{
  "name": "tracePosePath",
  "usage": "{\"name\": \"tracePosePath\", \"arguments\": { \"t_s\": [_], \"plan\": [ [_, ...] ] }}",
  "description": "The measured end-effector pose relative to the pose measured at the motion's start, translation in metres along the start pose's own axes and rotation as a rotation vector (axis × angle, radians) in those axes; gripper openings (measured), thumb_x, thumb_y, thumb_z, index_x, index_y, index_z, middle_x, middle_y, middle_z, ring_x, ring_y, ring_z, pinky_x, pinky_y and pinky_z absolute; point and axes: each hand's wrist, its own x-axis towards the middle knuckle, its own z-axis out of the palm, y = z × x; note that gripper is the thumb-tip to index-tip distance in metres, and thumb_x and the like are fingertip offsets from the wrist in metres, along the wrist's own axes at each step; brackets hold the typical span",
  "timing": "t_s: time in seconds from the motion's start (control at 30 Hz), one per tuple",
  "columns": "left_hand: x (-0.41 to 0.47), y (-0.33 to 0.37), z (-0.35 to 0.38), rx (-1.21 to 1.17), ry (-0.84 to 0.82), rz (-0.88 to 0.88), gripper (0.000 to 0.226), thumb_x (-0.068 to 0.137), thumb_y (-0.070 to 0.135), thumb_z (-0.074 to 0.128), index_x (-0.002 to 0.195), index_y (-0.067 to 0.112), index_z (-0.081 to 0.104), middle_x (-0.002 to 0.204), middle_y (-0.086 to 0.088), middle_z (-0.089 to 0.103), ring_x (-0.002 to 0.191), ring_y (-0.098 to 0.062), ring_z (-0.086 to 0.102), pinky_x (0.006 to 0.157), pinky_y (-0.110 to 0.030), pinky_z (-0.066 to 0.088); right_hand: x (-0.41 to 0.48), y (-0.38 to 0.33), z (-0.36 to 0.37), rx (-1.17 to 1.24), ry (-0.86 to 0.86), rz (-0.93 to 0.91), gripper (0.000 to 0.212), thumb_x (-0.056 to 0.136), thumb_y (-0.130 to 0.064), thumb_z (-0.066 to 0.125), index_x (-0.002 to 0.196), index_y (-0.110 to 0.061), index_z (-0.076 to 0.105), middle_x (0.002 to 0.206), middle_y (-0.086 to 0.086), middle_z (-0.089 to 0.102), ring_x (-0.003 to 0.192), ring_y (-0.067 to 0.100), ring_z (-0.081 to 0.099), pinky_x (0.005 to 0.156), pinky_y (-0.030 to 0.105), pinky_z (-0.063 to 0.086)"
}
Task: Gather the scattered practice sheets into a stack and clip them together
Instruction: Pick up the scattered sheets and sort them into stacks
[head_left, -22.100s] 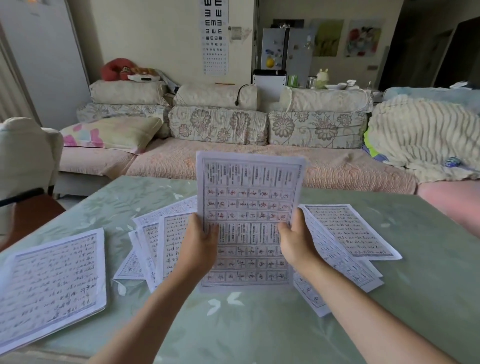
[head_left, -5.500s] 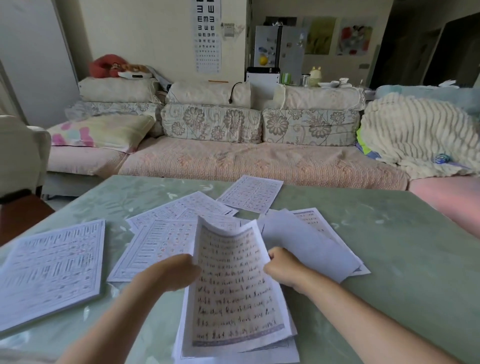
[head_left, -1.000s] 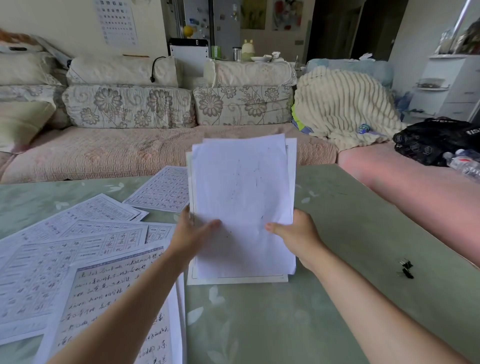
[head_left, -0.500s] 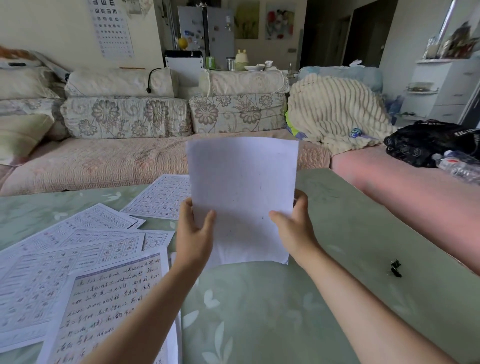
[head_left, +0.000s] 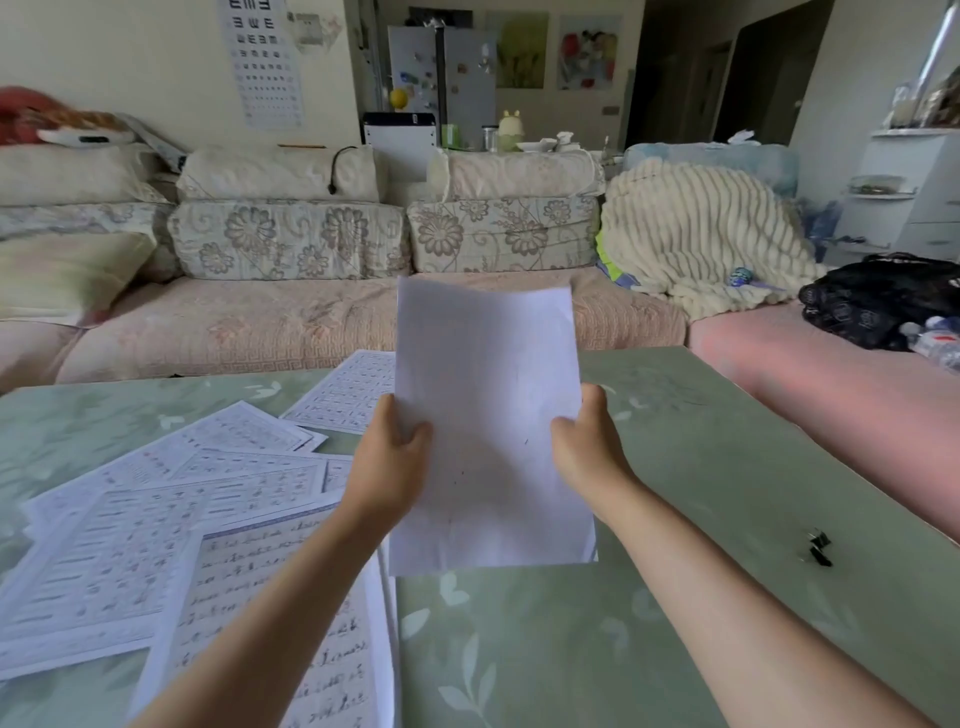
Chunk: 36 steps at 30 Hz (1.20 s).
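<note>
I hold a stack of practice sheets (head_left: 488, 426) upright in front of me, blank backs facing me, its bottom edge just above the green table (head_left: 649, 597). My left hand (head_left: 387, 462) grips its left edge and my right hand (head_left: 589, 447) grips its right edge, thumbs on the near face. Several printed practice sheets (head_left: 171, 519) lie scattered and overlapping on the table's left half. One more sheet (head_left: 348, 392) lies farther back. A small black binder clip (head_left: 821, 548) rests on the table at the right.
A long floral sofa (head_left: 311, 291) runs along the table's far edge. A cream ribbed blanket (head_left: 696, 234) and a black bag (head_left: 883, 296) lie on the pink seat to the right.
The fanned sheets of a second ago are now squared into one even stack, held a little more upright. The view has shifted slightly left; the clip has not moved.
</note>
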Motion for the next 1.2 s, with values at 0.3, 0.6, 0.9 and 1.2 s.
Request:
{"name": "tracePosePath", "arguments": {
  "t_s": [0.3, 0.6, 0.9, 1.2],
  "plan": [
    [-0.028, -0.048, -0.102, 0.171, -0.039, -0.346, 0.015, 0.08, 0.012, 0.051, 0.095, 0.015, 0.055, 0.084, -0.004, 0.062, 0.074, -0.023, 0.06, 0.059, -0.032, 0.049, -0.055, -0.026, 0.082, -0.13, -0.391, 0.178, 0.044, 0.083, -0.011, 0.04, 0.126, -0.009, 0.035, 0.117, 0.011, 0.052, 0.089, 0.024, 0.055, 0.064, 0.029, 0.044],
    [-0.072, -0.106, -0.176, 0.75, -0.217, -0.463, 0.016, 0.085, 0.019, 0.053, 0.096, 0.008, 0.05, 0.112, -0.016, 0.057, 0.104, -0.034, 0.055, 0.075, -0.032, 0.04, -0.114, -0.026, 0.153, -0.361, -0.548, 0.192, 0.012, 0.081, -0.01, 0.044, 0.091, -0.01, 0.039, 0.093, 0.007, 0.043, 0.077, 0.019, 0.04, 0.053, 0.024, 0.029],
    [-0.083, -0.111, -0.184, 0.788, -0.245, -0.501, 0.045, 0.084, 0.036, 0.067, 0.113, 0.003, 0.055, 0.121, -0.015, 0.058, 0.114, -0.031, 0.054, 0.087, -0.031, 0.043, -0.129, -0.029, 0.157, -0.191, -0.525, 0.426, 0.045, 0.066, -0.02, 0.063, 0.108, -0.007, 0.056, 0.116, 0.016, 0.058, 0.1, 0.031, 0.061, 0.077, 0.031, 0.05],
    [-0.077, -0.117, -0.187, 0.657, -0.238, -0.566, 0.039, 0.078, 0.03, 0.073, 0.104, 0.004, 0.059, 0.11, -0.014, 0.061, 0.094, -0.029, 0.068, 0.079, -0.035, 0.058, -0.127, -0.02, 0.169, -0.435, -0.472, 0.278, 0.008, 0.089, -0.007, 0.044, 0.082, -0.009, 0.045, 0.086, 0.005, 0.048, 0.069, 0.019, 0.042, 0.058, 0.024, 0.033]
  ]
}}
